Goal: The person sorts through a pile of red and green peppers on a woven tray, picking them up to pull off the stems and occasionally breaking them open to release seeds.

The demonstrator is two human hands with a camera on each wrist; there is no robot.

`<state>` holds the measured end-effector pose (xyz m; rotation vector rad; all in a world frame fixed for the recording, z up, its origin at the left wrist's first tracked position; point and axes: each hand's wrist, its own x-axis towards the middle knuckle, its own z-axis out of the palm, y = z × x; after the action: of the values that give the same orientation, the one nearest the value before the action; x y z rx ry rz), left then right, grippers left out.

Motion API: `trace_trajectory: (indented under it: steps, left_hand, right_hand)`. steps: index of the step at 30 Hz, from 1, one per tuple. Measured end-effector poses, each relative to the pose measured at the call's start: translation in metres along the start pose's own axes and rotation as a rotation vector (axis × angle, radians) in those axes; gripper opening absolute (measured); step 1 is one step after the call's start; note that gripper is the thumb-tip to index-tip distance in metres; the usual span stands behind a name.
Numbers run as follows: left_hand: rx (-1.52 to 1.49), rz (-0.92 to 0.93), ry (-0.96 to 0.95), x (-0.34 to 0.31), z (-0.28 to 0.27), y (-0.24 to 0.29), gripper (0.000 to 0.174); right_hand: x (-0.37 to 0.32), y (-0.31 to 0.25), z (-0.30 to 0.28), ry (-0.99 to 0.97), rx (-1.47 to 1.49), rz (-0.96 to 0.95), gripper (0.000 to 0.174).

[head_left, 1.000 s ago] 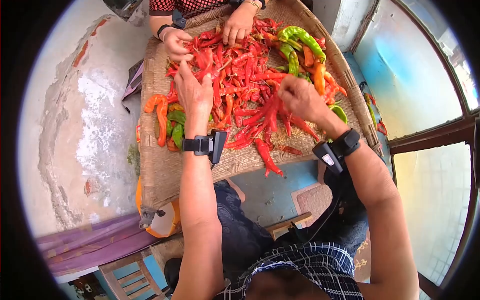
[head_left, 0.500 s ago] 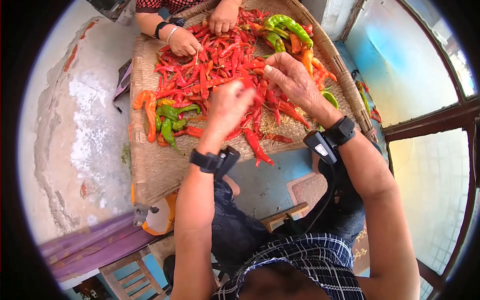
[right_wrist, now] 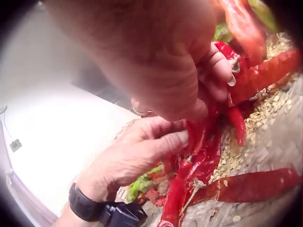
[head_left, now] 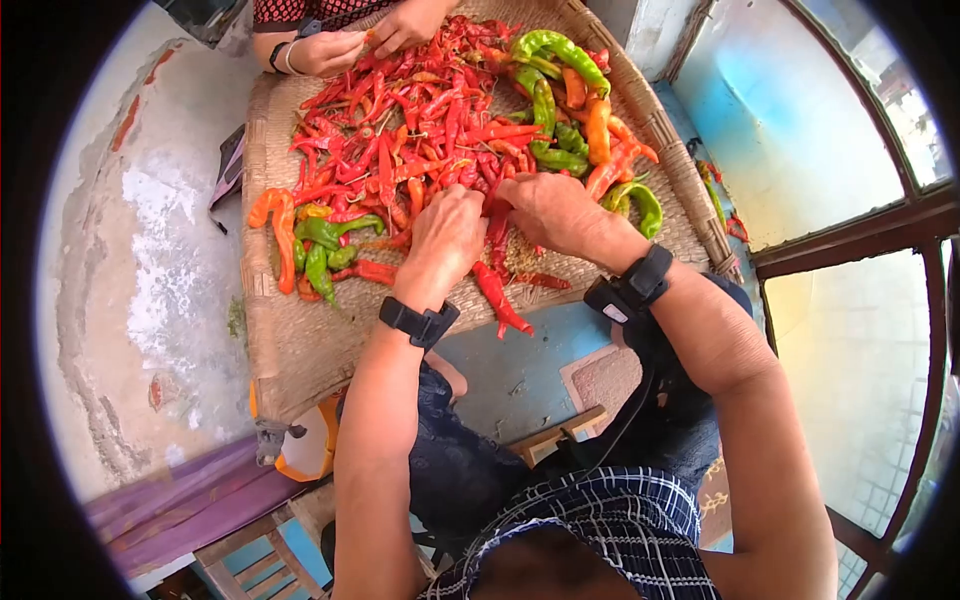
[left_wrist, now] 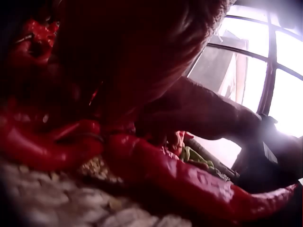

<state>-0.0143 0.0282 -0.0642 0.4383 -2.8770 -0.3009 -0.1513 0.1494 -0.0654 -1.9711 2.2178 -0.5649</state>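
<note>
Both hands are close together over the near part of a pile of red chili peppers (head_left: 440, 110). The left hand (head_left: 448, 240) has its fingers bent, and in the right wrist view its thumb and fingers pinch a red chili pepper (right_wrist: 195, 135). Beside it, the right hand (head_left: 560, 212) curls its fingers on the same cluster, gripping red chili pepper there; its palm hides much of the contact. Under the hands lies a long red chili pepper (left_wrist: 180, 182) on the woven tray (head_left: 320, 340). Loose pale seeds (right_wrist: 260, 118) are scattered near the right fingertips.
Green peppers (head_left: 545, 110) and orange ones lie at the tray's right side. A smaller green group (head_left: 325, 240) sits at the left beside a curved orange pepper (head_left: 278, 225). Across the tray, another person's hands (head_left: 340, 50) work at the far left edge. A window (head_left: 810, 120) stands at right.
The left hand went from the far left of the pile back to the near middle. The right hand lowered and moved in beside it. The other person's hands drew together and away from the pile's middle.
</note>
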Motion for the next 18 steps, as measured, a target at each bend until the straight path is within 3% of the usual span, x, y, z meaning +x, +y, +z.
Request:
trace_trajectory:
  steps: [4,6,8,10,12,14,16,18]
  left_hand:
    - [0.028,0.040,-0.001,0.004,0.002,-0.004,0.015]
    - [-0.031,-0.048,-0.038,0.005,-0.003,-0.003,0.010]
    - [-0.029,-0.015,0.032,0.009,-0.014,-0.004,0.010]
    - [-0.519,-0.213,0.098,0.019,-0.025,-0.012,0.013]
    - [-0.669,-0.285,0.276,0.025,-0.035,-0.021,0.017]
    - [-0.511,-0.293,0.583,0.028,-0.042,-0.035,0.031]
    - [-0.120,-0.338,0.708,0.026,-0.053,-0.039,0.039]
    - [-0.059,-0.285,0.666,0.023,-0.049,-0.041,0.039]
  right_hand:
    - [-0.002,0.004,0.005,-0.012,0.055,-0.023,0.010]
    - [-0.003,0.007,0.003,0.005,0.033,-0.014,0.011]
    - [-0.005,0.010,0.001,0.020,0.056,-0.001,0.012]
    - [-0.007,0.009,-0.002,-0.011,0.055,0.009,0.012]
    - [-0.006,0.008,0.000,-0.047,0.051,0.004,0.012]
    - [-0.007,0.007,0.004,0.012,0.083,-0.036,0.012]
    - [-0.010,0.000,-0.001,0.035,0.048,-0.056,0.013]
    - [-0.009,-0.003,-0.002,0.058,0.017,-0.076,0.015]
